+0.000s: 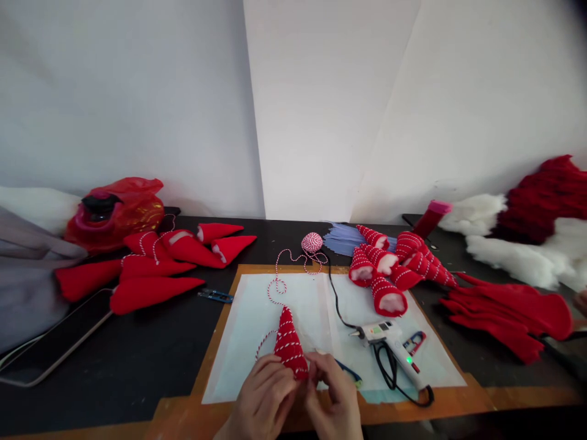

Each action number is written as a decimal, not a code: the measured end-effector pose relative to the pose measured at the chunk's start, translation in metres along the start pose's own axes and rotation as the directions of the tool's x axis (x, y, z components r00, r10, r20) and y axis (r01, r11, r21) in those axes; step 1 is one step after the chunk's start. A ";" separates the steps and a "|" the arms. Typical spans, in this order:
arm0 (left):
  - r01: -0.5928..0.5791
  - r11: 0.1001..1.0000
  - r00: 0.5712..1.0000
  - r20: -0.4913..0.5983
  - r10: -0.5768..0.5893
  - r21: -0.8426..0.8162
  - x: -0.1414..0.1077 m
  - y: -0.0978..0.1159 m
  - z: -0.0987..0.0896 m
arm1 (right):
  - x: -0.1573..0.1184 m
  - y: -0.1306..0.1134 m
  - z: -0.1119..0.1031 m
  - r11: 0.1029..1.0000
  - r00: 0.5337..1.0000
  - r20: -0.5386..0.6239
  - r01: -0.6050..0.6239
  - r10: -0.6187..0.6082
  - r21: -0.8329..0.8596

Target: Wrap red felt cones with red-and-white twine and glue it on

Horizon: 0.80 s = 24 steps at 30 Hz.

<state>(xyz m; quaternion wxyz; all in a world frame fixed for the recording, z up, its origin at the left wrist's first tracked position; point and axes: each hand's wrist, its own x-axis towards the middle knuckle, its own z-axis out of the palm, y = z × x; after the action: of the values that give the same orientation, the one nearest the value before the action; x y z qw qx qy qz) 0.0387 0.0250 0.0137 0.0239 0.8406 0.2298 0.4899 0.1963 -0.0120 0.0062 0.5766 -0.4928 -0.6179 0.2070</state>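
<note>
- The left hand (261, 398) and right hand (332, 397) are nearest, at the lower edge of the view. Both grips are closed on the base of a red felt cone (288, 345), the left wrapped around one side and the right pinching the other edge.
- The cone stands tilted slightly, tip up, over the near part of a pale blue sheet (257, 330). Red-and-white twine (288, 342) circles it in spaced bands from tip to base, and its loose length (275, 287) trails across the sheet to a twine ball (312, 242).
- The sheet lies on an orange-brown board (316, 412) on a black desk (77, 403).
- A white hot glue gun (389, 348) lies on the sheet to the right, its green light on and its black cord (337, 299) running up the sheet.
- A cluster of twine-banded felt cones (389, 263) lies at the sheet's far right corner, with pale blue glue sticks (343, 239) behind it.
- Left of the sheet, a pile of plain felt cones (156, 275) shows no twine.
- Flat red felt pieces (509, 318) lie at right, below white faux fur (509, 256).
</note>
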 end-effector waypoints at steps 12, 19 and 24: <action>-0.191 0.975 0.979 0.088 0.181 0.115 -0.004 -0.003 -0.015 | -0.011 0.009 0.001 0.988 0.996 -0.003 0.091 -0.092 -0.122; -0.164 0.979 0.986 0.058 0.158 0.125 -0.014 -0.010 -0.012 | -0.012 0.010 -0.002 0.973 0.990 0.000 0.141 -0.144 -0.184; -0.131 0.982 0.991 0.022 0.129 0.134 -0.027 -0.010 -0.008 | -0.007 0.003 -0.002 0.969 0.986 -0.027 0.156 -0.164 -0.192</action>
<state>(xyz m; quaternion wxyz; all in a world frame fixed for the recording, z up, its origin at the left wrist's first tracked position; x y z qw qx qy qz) 0.0171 0.0214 -0.0072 -0.0635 0.8568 0.2069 0.4680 0.1983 -0.0171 0.0003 0.5552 -0.4982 -0.6600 0.0895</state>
